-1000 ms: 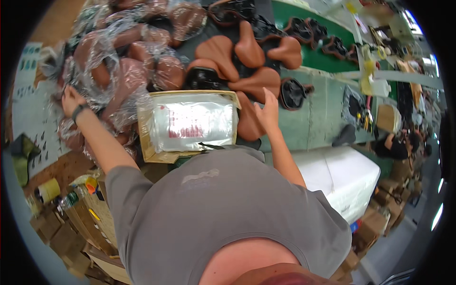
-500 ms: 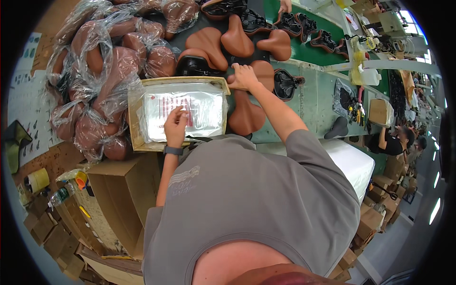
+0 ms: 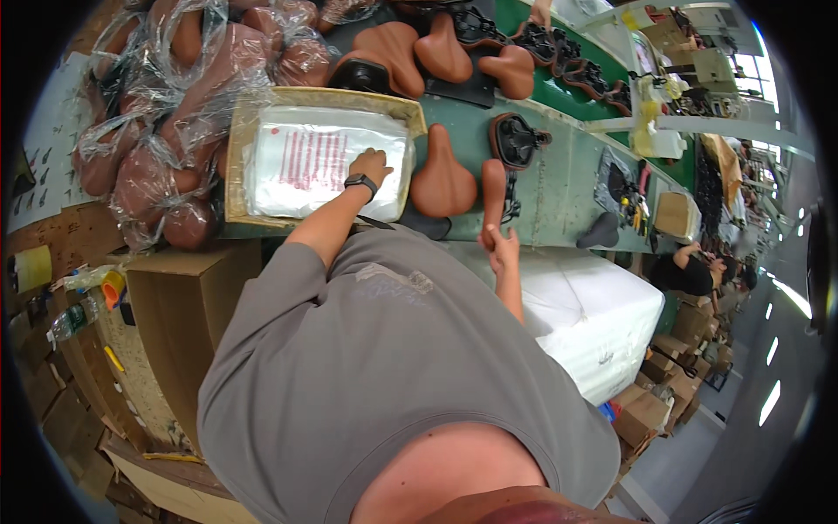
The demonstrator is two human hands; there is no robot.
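In my right hand, closed round its narrow nose, is a brown bicycle saddle. The saddle is seen edge-on, with black parts of its underside facing right. My left hand, with a dark watch on the wrist, rests on a stack of clear plastic bags with red print. Its fingers touch the top bag near the right side, slightly bent and apart. The bags lie in an open cardboard box. Just right of the box another brown saddle lies top up on the green table.
Plastic-wrapped brown saddles are heaped at the left. More saddles lie beyond the box, and an upturned one lies to the right. A white wrapped block stands at my right side. Another person's hand shows at the far edge.
My right hand has drawn a saddle off the table and back toward my body. My left hand has shifted right across the bags. The whole view has moved a little.
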